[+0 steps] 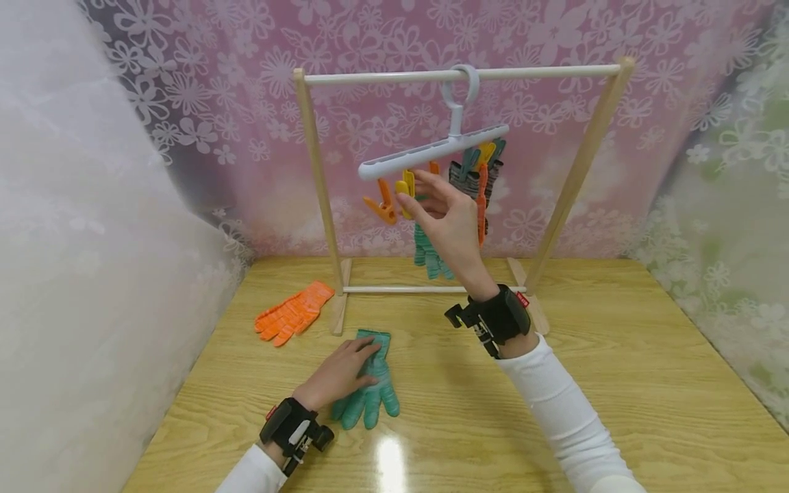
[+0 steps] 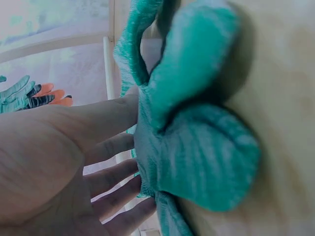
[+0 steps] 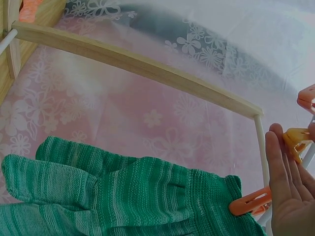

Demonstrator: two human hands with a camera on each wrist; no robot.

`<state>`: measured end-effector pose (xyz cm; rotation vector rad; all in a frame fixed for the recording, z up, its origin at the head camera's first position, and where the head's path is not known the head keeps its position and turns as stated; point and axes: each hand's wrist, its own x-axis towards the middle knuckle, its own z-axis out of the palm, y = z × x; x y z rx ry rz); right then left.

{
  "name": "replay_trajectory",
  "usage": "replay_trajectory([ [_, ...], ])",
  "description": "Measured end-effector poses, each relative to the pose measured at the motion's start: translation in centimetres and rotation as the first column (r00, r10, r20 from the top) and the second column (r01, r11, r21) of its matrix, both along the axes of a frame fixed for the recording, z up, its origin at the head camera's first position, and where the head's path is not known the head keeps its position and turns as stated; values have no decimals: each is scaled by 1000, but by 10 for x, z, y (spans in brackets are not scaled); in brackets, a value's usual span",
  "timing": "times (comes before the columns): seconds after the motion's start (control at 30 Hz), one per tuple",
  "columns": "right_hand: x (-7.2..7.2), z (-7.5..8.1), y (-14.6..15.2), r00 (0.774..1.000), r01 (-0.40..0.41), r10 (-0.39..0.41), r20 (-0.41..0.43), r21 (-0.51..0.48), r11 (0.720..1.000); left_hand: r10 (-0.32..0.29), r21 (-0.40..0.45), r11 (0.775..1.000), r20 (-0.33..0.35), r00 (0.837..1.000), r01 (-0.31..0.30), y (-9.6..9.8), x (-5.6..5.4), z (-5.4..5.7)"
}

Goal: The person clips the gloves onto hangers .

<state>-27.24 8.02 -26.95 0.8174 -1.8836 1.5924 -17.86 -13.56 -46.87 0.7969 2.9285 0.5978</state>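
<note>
A grey-white clip hanger (image 1: 434, 152) hangs tilted from the rack's top bar, its left end lower. My right hand (image 1: 453, 222) is raised to it and pinches a yellow clothes peg (image 3: 297, 140) between thumb and fingers. On the table, my left hand (image 1: 342, 373) rests on a green glove (image 1: 372, 397) with fairly straight fingers, as the left wrist view also shows. Another green glove (image 3: 142, 191) hangs from the hanger by an orange peg (image 3: 250, 201). Left of the yellow peg dangles an orange peg (image 1: 385, 205) with nothing in it.
A wooden rack (image 1: 318, 185) with white bars stands at the table's back. Beside its left foot lies an orange glove (image 1: 296, 313). A dark striped glove (image 1: 457, 177) and an orange glove (image 1: 482, 205) hang at the hanger's right end. Flowered cloth encloses the table (image 1: 616, 383).
</note>
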Motion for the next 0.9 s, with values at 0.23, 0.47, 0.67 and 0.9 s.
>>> replay_trajectory([
  [0.23,0,-3,3,1000,-12,12,-4,-5,1000,0,-7,1000,12,1000,0,11,-19,0],
  [0.47,-1,-1,2,997,-74,74,0,-29,997,26,-8,1000,16,1000,-26,21,-31,3],
  [0.67,-1,0,2,991,-128,130,31,-53,990,47,-7,999,46,998,-47,25,-33,4],
  [0.9,0,5,-1,992,-105,107,72,-28,994,64,17,998,61,996,-65,27,-36,3],
])
